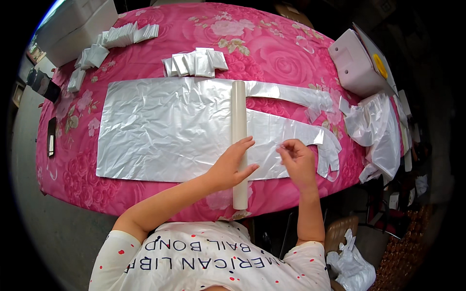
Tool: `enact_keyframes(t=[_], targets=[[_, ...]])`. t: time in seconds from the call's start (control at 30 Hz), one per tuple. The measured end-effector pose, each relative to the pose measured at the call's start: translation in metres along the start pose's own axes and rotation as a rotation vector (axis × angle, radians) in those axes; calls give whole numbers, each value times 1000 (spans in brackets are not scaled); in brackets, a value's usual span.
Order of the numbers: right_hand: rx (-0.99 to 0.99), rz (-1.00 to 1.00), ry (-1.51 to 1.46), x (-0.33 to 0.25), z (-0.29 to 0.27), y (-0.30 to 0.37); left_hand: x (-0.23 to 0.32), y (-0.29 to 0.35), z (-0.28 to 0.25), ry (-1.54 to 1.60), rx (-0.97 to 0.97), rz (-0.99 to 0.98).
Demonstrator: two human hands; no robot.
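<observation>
A thin white plastic apron sheet [160, 128] lies spread flat on the table with a pink flowered cloth [272, 53]. A long white cardboard tube [238, 111] lies across the sheet, its near end past the table's front edge. My left hand [230, 167] rests flat on the tube's near part, pressing it onto the sheet. My right hand [297, 160] is just right of the tube, fingers pinched on the plastic near the apron's strap part [310, 133].
Folded white plastic packets lie in a small row [195, 63] behind the sheet and in several more piles [116, 39] at the far left. A white box [354, 60] and crumpled plastic [376, 128] sit at the right. A dark phone [51, 137] lies at the left edge.
</observation>
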State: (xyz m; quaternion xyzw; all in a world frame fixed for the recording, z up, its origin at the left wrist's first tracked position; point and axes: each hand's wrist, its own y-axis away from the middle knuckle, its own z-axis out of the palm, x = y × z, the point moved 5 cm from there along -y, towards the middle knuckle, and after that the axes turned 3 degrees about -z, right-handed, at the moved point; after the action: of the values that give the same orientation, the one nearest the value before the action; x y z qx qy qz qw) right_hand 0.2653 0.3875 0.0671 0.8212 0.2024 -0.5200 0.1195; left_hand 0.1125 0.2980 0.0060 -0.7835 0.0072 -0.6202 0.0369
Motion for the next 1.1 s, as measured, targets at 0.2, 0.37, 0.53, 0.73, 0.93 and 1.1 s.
enact_keyframes(t=[0.2,0.37,0.53,0.73,0.93,1.1], targets=[[-368,-375,145,-44,94,41,-17,7,-14,858,-175,-684],[-253,-487,305,-43,88,64,-53,41,-118,530,-104,-674],[-150,-86,638,-10,75,77,-88,99,-246,289,178,-747],[-372,188,635,18,95,92,-97,120,-296,-103,277,-749],[-372,261,547,22,94,90,-9,57,-186,-811,375,0],[-368,257,496,20,87,90,-20,26,-56,-684,143,167]])
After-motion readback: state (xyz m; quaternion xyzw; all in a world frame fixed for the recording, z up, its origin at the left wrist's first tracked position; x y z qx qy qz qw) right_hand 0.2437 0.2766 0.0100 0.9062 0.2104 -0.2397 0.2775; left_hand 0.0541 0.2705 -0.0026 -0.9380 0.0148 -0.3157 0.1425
